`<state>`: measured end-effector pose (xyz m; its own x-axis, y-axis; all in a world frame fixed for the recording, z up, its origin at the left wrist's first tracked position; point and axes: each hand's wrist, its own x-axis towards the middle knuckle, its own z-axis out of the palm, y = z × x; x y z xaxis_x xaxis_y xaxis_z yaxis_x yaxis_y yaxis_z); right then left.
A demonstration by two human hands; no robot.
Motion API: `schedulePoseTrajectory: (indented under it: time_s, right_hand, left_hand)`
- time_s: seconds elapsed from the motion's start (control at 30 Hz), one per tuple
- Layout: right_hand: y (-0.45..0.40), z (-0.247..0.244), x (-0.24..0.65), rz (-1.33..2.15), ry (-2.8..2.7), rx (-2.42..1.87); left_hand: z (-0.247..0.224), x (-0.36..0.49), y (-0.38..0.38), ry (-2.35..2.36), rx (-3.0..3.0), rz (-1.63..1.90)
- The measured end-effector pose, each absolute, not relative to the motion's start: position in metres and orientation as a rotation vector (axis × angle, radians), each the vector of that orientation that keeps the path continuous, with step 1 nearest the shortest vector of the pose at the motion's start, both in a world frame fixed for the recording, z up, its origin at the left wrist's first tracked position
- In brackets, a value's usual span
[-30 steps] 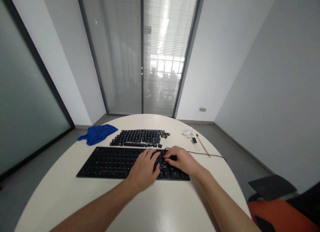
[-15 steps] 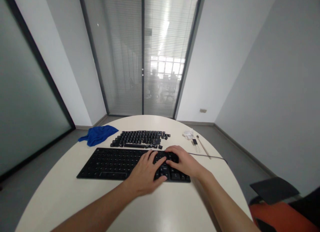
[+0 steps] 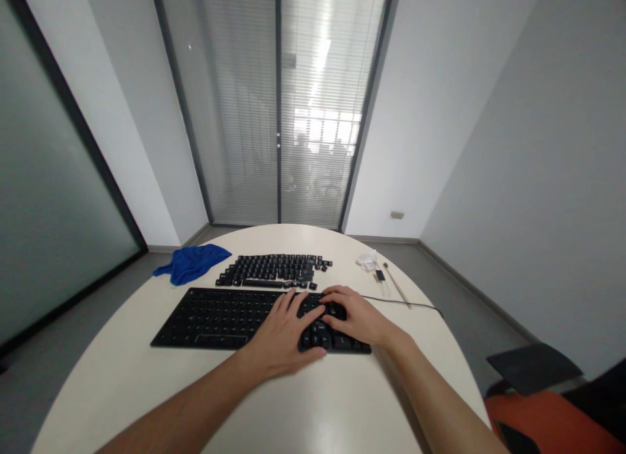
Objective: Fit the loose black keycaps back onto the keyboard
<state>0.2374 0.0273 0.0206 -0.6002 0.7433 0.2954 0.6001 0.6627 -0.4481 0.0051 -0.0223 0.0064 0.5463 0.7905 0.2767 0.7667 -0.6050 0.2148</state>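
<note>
A black keyboard (image 3: 210, 317) lies on the round table, its left and middle part stripped of keycaps, with keys fitted at the right end. My left hand (image 3: 283, 330) rests over its right half, fingers spread, thumb by the front edge. Against the number-pad end lies my right hand (image 3: 359, 317), its fingers curved and apart from the thumb, touching the keys; I see nothing held in it. Beyond the keyboard, loose black keycaps (image 3: 276, 266) sit in rows, with a long spacebar (image 3: 263, 284) at their front.
At the left back lies a crumpled blue cloth (image 3: 193, 263). To the right are white crumpled paper (image 3: 368, 261), a small black tool with wire loops (image 3: 380, 275) and a thin stick-like brush (image 3: 397, 284). A cable (image 3: 403, 302) crosses the right side. An orange chair (image 3: 538, 421) stands lower right.
My left thumb has shifted slightly toward the front edge of the keyboard. My right hand has barely moved, and the loose keycaps look the same.
</note>
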Motion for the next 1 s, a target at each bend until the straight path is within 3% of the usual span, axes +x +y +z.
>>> schedulePoseTrajectory:
  time_s: [0.43, 1.0]
  right_hand:
    - [0.028, 0.020, 0.238, 0.420, -2.411, -1.023]
    - [0.035, 0.019, 0.239, 0.480, -2.225, -1.120]
  left_hand:
    - [0.011, 0.003, -0.019, 1.379, 2.648, 0.385]
    - [0.001, 0.009, -0.023, 1.457, 2.741, 0.466]
